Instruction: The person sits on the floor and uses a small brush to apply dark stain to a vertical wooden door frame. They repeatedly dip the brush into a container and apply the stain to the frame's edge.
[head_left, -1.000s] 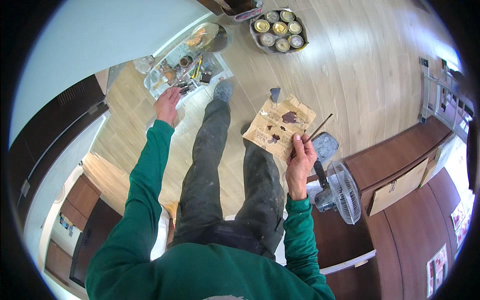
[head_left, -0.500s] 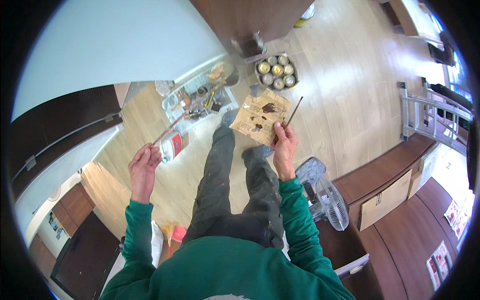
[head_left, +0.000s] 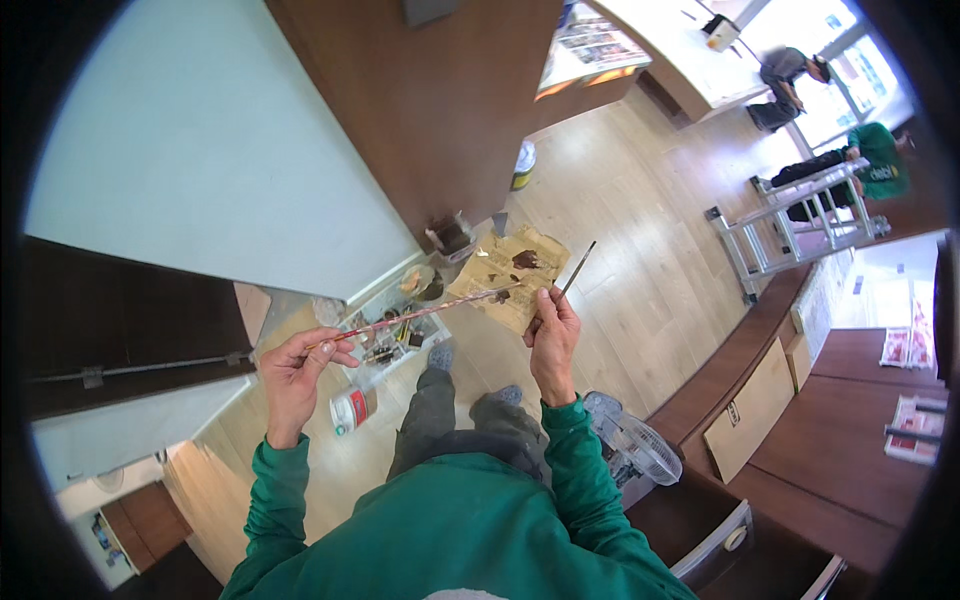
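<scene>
My left hand [head_left: 300, 378] pinches the end of a long, thin paintbrush [head_left: 415, 313] with a paint-stained, reddish handle. Its far tip reaches across to a creased tan sheet of paper [head_left: 490, 268], over or at the dark brown paint dabs; contact cannot be made out. My right hand [head_left: 556, 345] grips the near edge of that sheet. A second slim, dark brush [head_left: 577, 268] sticks up from the same fingers, pointing away to the right.
Below the paper, a clear tray of tools [head_left: 400, 345] and a white-and-red container [head_left: 349, 411] stand on the floor. A fan [head_left: 648, 450] and a pulled-out drawer [head_left: 735, 530] are at my right. A ladder [head_left: 790, 225] stands farther off, with two people [head_left: 795, 85] beyond.
My left hand has turned its brush so the tip comes across to the paper. The view has tilted up, bringing two people into sight; the cans on the floor are hidden.
</scene>
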